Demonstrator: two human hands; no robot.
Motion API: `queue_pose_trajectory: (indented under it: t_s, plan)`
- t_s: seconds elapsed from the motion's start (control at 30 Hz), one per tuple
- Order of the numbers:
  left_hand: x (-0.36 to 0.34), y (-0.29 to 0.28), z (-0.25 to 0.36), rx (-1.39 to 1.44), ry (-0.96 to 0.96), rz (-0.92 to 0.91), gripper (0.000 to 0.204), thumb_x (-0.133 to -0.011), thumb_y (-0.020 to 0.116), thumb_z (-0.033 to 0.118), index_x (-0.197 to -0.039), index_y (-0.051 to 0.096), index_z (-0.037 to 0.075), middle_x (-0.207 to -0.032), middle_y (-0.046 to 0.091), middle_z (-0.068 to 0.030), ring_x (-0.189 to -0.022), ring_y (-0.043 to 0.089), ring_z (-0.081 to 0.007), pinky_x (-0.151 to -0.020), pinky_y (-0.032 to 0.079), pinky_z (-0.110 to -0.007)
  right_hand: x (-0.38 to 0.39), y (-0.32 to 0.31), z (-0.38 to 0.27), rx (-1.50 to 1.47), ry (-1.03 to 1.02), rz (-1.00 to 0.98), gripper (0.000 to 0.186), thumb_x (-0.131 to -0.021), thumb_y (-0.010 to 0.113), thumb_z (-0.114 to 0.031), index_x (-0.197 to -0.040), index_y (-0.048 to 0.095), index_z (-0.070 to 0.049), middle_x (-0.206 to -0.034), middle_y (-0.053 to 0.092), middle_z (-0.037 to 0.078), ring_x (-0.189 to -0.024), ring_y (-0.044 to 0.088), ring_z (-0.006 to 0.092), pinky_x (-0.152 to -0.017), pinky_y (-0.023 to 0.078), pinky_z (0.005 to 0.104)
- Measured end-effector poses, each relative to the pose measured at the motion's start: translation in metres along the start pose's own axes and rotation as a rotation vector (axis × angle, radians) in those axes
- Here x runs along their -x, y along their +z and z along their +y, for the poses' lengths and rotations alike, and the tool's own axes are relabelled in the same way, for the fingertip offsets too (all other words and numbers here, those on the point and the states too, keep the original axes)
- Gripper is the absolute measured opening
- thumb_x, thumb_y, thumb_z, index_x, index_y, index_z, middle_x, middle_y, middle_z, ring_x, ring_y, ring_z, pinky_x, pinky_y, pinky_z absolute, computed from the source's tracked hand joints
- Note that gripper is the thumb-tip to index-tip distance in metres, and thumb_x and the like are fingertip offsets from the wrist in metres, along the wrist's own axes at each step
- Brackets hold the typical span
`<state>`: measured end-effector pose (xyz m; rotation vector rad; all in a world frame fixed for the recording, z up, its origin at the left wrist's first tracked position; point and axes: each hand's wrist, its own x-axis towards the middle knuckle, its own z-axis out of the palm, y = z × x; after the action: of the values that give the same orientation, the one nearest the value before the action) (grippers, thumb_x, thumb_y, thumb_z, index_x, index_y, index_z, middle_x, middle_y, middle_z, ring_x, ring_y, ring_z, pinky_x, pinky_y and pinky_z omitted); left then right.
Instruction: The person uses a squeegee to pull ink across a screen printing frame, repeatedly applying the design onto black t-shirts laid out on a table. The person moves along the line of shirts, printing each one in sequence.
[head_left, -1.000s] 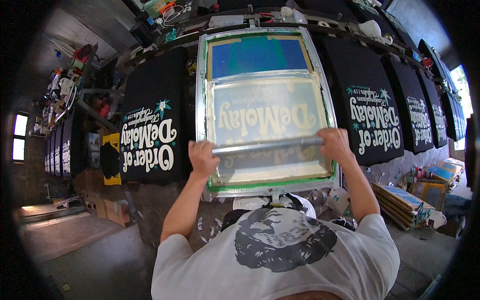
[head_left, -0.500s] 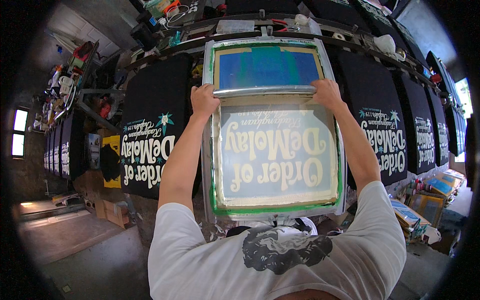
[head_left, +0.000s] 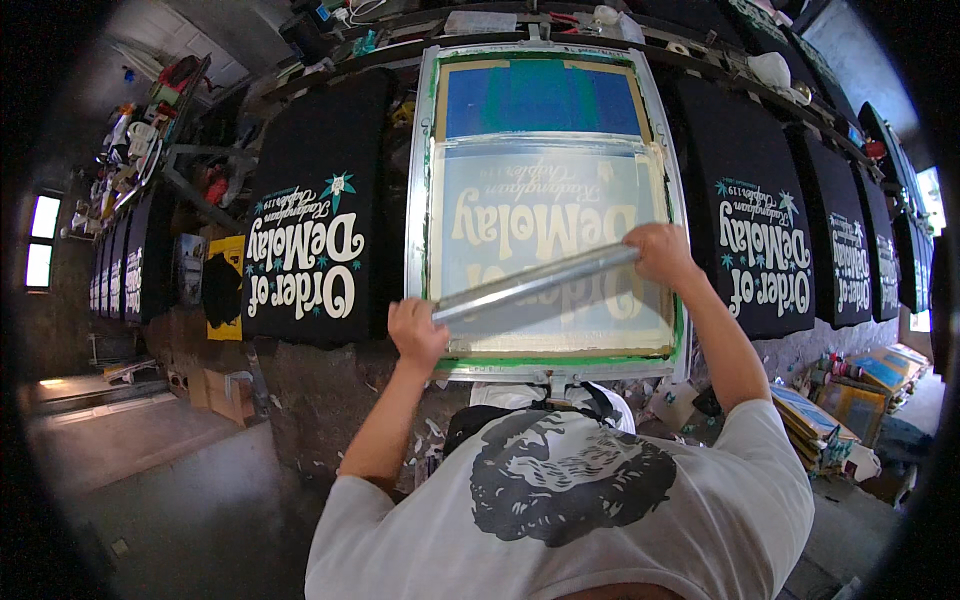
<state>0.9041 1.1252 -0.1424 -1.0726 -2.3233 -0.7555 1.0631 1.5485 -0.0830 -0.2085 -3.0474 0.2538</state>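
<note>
My left hand (head_left: pixel 418 332) and my right hand (head_left: pixel 656 254) grip opposite ends of a long silver squeegee bar (head_left: pixel 535 278), which lies slanted over a screen-printing frame (head_left: pixel 676 200), its left end nearer my body. The screen mesh (head_left: pixel 545 175) is pale, with reversed cream lettering showing through it, a blue-and-teal taped band across the top, and green tape along the inner edges. A black printed T-shirt on a board (head_left: pixel 305 170) lies left of the frame, and another (head_left: pixel 745 180) lies to its right.
A rail (head_left: pixel 700 77) with small tools and plastic containers runs behind the frame. More black shirts on boards (head_left: pixel 830 200) line the right side. Cluttered shelves (head_left: pixel 140 150) stand at left, cardboard boxes (head_left: pixel 220 398) at lower left, and stacked screens (head_left: pixel 805 410) at lower right.
Since half a second ago, both hands and the bar have come from the upper band toward my body, the left end further, so the bar now slants. A second ago it was low and nearly level.
</note>
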Motion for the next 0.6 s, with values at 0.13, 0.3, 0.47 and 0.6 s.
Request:
queue_pose_trajectory:
  t_s: [0.13,0.3,0.47,0.6]
  plan:
    - [0.039,-0.034,0.028,0.054,-0.05,-0.04,0.027,-0.05,0.064,0.006,-0.077,0.065,0.005,-0.075,0.06,-0.0108,-0.071,0.058,-0.0336,-0.067,0.04,-0.046,0.048,-0.008,-0.015,-0.067,-0.057,-0.041,0.024,-0.062,0.072,-0.01,-0.086,0.075,-0.012,-0.088,0.074,0.008,-0.085,0.072,0.0302,-0.075,0.057,0.0422]
    - [-0.018,-0.003,0.033,0.1,0.074,-0.03,0.027,-0.051,0.064,0.005,-0.078,0.065,0.008,-0.076,0.062,-0.0095,-0.07,0.059,-0.0322,-0.068,0.039,-0.044,0.047,-0.024,0.015,-0.098,0.048,0.096,0.024,-0.062,0.07,-0.007,-0.085,0.077,-0.011,-0.084,0.074,0.011,-0.082,0.072,0.033,-0.073,0.057,0.0437]
    - [-0.135,0.061,-0.007,0.075,0.175,0.109,0.027,-0.054,0.065,0.0,-0.08,0.064,0.008,-0.079,0.063,-0.0067,-0.078,0.062,-0.0295,-0.074,0.039,-0.043,-0.022,-0.03,0.053,-0.071,0.123,0.298,0.026,-0.067,0.066,-0.004,-0.091,0.078,-0.009,-0.089,0.074,0.014,-0.085,0.072,0.0357,-0.076,0.058,0.0458]
    - [-0.21,0.109,-0.037,0.037,0.222,0.148,0.029,-0.056,0.067,-0.002,-0.083,0.067,0.01,-0.081,0.064,-0.0053,-0.081,0.062,-0.0281,-0.074,0.04,-0.043,-0.075,-0.024,0.083,-0.055,0.1,0.45,0.035,-0.065,0.061,0.001,-0.095,0.077,-0.006,-0.098,0.075,0.016,-0.09,0.071,0.0371,-0.081,0.057,0.0449]
